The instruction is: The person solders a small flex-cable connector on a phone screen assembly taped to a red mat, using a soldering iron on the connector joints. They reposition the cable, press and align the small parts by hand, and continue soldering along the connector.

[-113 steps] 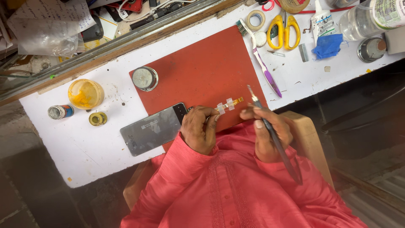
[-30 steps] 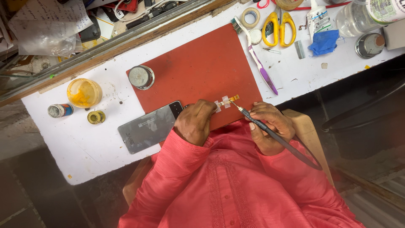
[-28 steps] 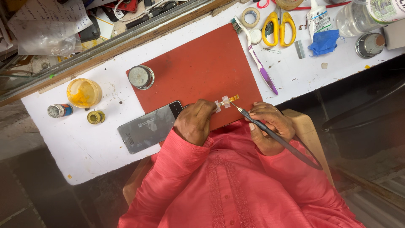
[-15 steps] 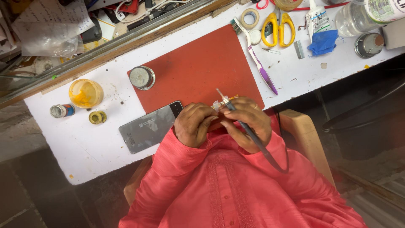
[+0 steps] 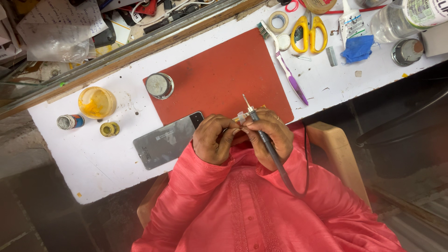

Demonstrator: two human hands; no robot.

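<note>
We are looking down at a white workbench with a red mat [image 5: 219, 70] at its centre. At the mat's near edge our left hand [image 5: 213, 144] is closed, pinching a small pale component [image 5: 241, 117], and our right hand [image 5: 269, 140] is wrapped around a soldering iron [image 5: 262, 136], its metal tip pointing up over the mat, just beside the component. The tip does not appear to be touching the part, so we judge the soldering unfinished; we cannot tell whether any joint is made.

A grey phone [image 5: 165, 141] lies face down at the mat's near left corner, untouched. A round metal tin [image 5: 159, 85] sits on the mat's left edge. Left of the mat stand a yellow pot [image 5: 96, 101] and small jars. Right of the mat lie a purple toothbrush [image 5: 288, 70] and yellow scissors [image 5: 308, 33]. Nothing blocks the hands.
</note>
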